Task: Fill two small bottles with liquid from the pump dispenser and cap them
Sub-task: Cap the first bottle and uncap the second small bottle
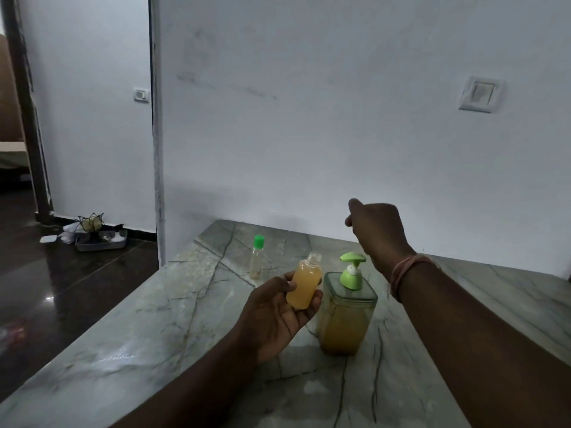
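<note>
Head view is showing two bare arms reaching over a grey stone table (129,335) with dark lines in it. Near the middle of the frame, the left hand (278,313) is holding a small open bottle (304,284). Thumb and fingers are curling round its lower part. This bottle is tilting a little, is wearing no cap, and is nearly full of orange-yellow liquid. Just to the right of it, the pump dispenser (347,307) is standing on the table. It is a clear square jar with a green pump on top and yellow liquid inside. The bottle is sitting close beside the pump, but not under its spout. Higher up and right of the middle, the right hand (375,225) is hanging in the air above the table with its fingers curled in; whether it is holding anything cannot be told. A thread band (408,271) is sitting on that wrist. Farther back on the table, a second small bottle (257,257) is standing up with a green cap on.

At the upper right, a switch plate (480,94) is sitting on the white wall (309,118).
</note>
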A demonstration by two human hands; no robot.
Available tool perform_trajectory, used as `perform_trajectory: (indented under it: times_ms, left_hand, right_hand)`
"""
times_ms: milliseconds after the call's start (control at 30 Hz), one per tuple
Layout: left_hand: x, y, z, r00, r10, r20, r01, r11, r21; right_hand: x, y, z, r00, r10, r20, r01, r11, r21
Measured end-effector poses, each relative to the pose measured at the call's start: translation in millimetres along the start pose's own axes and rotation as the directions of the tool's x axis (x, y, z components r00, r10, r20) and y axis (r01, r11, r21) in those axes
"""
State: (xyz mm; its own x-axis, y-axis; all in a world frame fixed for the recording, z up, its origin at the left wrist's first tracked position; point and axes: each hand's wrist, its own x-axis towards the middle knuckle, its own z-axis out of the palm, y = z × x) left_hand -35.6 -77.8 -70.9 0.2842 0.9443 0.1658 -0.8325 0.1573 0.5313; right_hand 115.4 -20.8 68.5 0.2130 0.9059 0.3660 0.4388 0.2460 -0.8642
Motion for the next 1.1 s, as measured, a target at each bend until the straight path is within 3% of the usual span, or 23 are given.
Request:
perform_trajectory:
  times_ms: [133, 267, 500, 633, 700, 800, 900, 1033, 1100]
  left_hand:
    - [4, 9, -6, 0.996, 0.091, -0.014, -0.091, 0.994, -0.057]
    - [6, 22, -13, 0.96, 0.249, -0.125, -0.251, 0.968, -0.001]
    - [4, 38, -27, 0.808, 0.499, -0.314, -0.472, 0.867, 0.161]
    - [4, 40, -31, 0.766, 0.51, -0.39, -0.485, 0.858, 0.169]
    - [5, 39, -32, 0.765, 0.495, -0.412, -0.48, 0.865, 0.149]
    - [6, 37, -30, 0.772, 0.476, -0.42, -0.456, 0.876, 0.155]
    - [7, 34, -30, 0.78, 0.471, -0.412, -0.439, 0.881, 0.177]
    - [10, 34, -31, 0.807, 0.453, -0.379, -0.415, 0.891, 0.183]
    - [12, 33, -29, 0.83, 0.416, -0.372, -0.383, 0.909, 0.162]
  right_hand:
    - [-16, -17, 17, 0.95, -0.307, -0.061, 0.299, 0.947, -0.115]
    - [-40, -22, 47, 0.895, -0.447, 0.005, 0.44, 0.879, -0.183]
    - [-56, 11, 92, 0.934, -0.261, 0.243, 0.327, 0.898, -0.295]
    - [-74, 47, 112, 0.922, -0.073, 0.38, 0.277, 0.809, -0.518]
    - [-82, 66, 119, 0.89, -0.016, 0.456, 0.297, 0.78, -0.551]
    - [-87, 82, 123, 0.88, -0.08, 0.468, 0.341, 0.792, -0.506]
    - [-82, 82, 122, 0.927, -0.128, 0.352, 0.276, 0.869, -0.41]
    - [-69, 59, 114, 0.974, -0.211, 0.085, 0.222, 0.965, -0.143]
    - [-60, 45, 107, 0.974, -0.223, 0.045, 0.22, 0.974, 0.057]
